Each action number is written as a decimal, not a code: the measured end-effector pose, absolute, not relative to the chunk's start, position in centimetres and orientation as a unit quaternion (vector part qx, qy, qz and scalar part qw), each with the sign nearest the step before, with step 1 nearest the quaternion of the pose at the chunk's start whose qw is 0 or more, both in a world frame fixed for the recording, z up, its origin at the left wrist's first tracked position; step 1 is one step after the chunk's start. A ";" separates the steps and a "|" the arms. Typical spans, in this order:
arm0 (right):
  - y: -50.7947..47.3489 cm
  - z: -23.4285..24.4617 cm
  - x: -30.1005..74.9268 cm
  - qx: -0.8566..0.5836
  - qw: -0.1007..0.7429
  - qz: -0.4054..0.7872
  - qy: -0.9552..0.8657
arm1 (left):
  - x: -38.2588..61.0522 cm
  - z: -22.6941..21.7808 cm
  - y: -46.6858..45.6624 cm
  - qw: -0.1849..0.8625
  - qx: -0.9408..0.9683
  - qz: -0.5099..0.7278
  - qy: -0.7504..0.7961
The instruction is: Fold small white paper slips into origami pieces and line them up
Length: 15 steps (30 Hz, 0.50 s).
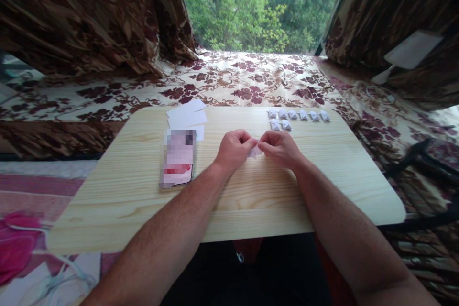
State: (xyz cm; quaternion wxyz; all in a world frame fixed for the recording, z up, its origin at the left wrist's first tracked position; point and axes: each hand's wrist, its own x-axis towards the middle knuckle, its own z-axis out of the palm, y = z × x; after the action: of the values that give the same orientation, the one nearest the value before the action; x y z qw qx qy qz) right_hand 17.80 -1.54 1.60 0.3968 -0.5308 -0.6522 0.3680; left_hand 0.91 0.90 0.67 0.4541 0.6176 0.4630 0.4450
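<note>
My left hand (234, 149) and my right hand (281, 148) meet above the middle of a light wooden table (229, 201). Both are closed in a pinch on one small piece of white folded paper (255, 151), which shows only partly between the fingertips. Several small folded white paper pieces (297, 115) lie in two rows at the table's far right. A stack of white paper sheets (186, 117) lies at the far left-centre, just beyond a phone (178, 158) lying flat to the left of my left hand.
A floral brown-and-cream cloth (251, 81) covers the ledge behind the table, with matching curtains on both sides of a window. A white lamp (409, 55) stands at the right. Pink fabric (16, 244) and a white cable lie at the lower left.
</note>
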 end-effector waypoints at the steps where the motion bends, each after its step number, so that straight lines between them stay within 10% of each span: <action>1: -1.5 1.6 17.8 -0.532 0.400 0.366 -0.650 | 0.9 0.7 0.9 0.450 0.620 0.444 0.465; 15: -0.8 1.4 18.0 -0.503 0.483 0.398 -0.596 | 0.7 1.0 0.7 0.482 0.643 0.390 0.450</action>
State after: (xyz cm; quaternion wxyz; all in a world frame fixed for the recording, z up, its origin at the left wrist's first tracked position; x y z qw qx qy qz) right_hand 18.01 -0.84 1.42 0.4831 -0.5030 -0.5957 0.3984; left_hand 0.72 0.72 0.97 0.4817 0.6430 0.4498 0.3901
